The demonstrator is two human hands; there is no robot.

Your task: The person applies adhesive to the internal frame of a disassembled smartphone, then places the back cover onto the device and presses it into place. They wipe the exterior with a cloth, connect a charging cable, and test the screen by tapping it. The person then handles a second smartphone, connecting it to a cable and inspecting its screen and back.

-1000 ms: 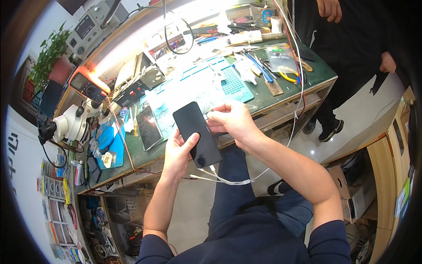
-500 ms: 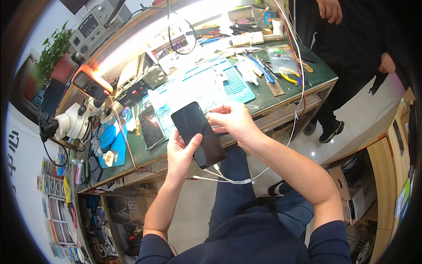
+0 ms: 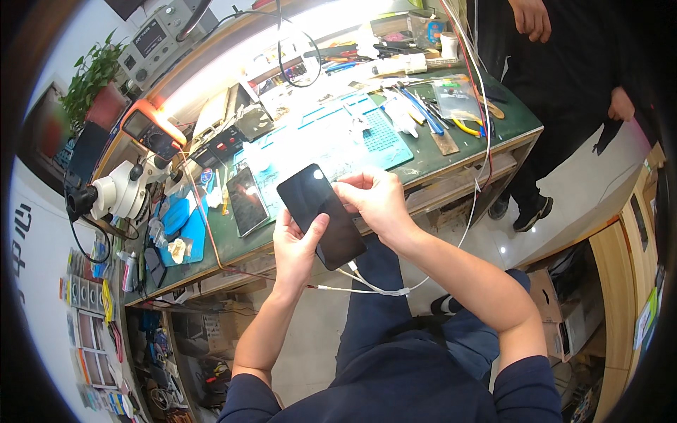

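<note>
A black smartphone (image 3: 321, 211), its screen dark, is tilted in front of me above the bench's front edge. My left hand (image 3: 295, 247) holds it, thumb across the lower left of the screen and fingers behind. At the phone's upper right edge is my right hand (image 3: 372, 197), thumb and forefinger pinched together; whatever lies between them is too small to make out. A white cable (image 3: 384, 290) meets the phone's bottom edge and hangs over my lap. Behind the phone, a second dark phone (image 3: 247, 201) lies on the bench beside a light-blue repair mat (image 3: 384, 144).
At left stand a white microscope (image 3: 123, 192), an orange multimeter (image 3: 153, 132) and a potted plant (image 3: 92, 88). Pliers and tweezers (image 3: 423, 109) lie at the bench's right. A person in dark clothes (image 3: 564, 106) stands beyond the right end. Thin wires (image 3: 486, 120) hang over the bench's front.
My right thumb and forefinger have shifted slightly at the phone's edge. A round light reflection now shows near the top of the screen. The left hand keeps its hold.
</note>
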